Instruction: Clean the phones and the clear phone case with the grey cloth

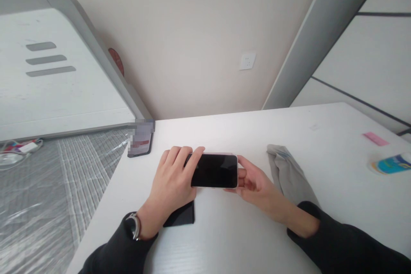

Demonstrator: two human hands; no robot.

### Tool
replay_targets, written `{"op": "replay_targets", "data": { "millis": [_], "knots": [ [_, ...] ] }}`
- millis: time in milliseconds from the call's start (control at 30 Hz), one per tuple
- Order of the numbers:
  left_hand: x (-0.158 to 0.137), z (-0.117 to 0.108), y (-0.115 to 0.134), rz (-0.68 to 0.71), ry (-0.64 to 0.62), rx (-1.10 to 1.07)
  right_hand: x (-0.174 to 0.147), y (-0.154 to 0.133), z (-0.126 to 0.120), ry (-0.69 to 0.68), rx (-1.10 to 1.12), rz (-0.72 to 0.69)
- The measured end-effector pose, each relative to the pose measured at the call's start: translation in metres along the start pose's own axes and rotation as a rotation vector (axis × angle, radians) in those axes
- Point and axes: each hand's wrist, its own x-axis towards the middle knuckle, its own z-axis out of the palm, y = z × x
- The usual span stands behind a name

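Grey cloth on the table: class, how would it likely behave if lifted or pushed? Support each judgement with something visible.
The grey cloth is probably floppy, likely sagging when lifted, since it lies in loose folds. It looks thin, so it is probably light. Pushed along the table, it would likely bunch rather than roll, given its low, crumpled shape.

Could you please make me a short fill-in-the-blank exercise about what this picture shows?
1. The left hand and the right hand hold the phone with its black ____ toward the camera.
2. The watch is worn on the ____ wrist.
3. The cloth lying on the white table is ____ in colour.
4. In the picture, the pink strip lies to the ____ of the cloth.

Missing words: screen; left; grey; right.
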Motion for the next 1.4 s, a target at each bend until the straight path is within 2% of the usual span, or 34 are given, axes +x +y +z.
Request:
{"op": "replay_targets", "data": {
  "millis": [100, 267, 600, 867, 1167, 1400],
  "knots": [
    [0.000, 0.000, -0.001, 0.013, 0.012, -0.011, -0.002, 0.001, 0.003, 0.015, -0.024, -0.031],
    [0.000, -0.002, -0.004, 0.018, 0.033, -0.031, -0.003, 0.005, 0.002, -0.055, -0.039, -0.117],
    [0.001, -0.006, -0.004, 0.038, 0.044, -0.066, -0.010, 0.004, -0.001, -0.101, -0.086, -0.139],
    [0.002, -0.008, -0.004, 0.039, 0.045, -0.071, -0.013, 0.008, -0.001, -0.058, -0.099, -0.130],
    [0.002, -0.008, -0.004, 0.038, 0.033, -0.073, -0.008, 0.004, 0.004, -0.047, 0.007, -0.135],
    [0.003, -0.009, -0.002, 0.036, 0.015, -0.061, -0.007, 0.003, 0.007, 0.016, 0.002, -0.107]
  ]
}}
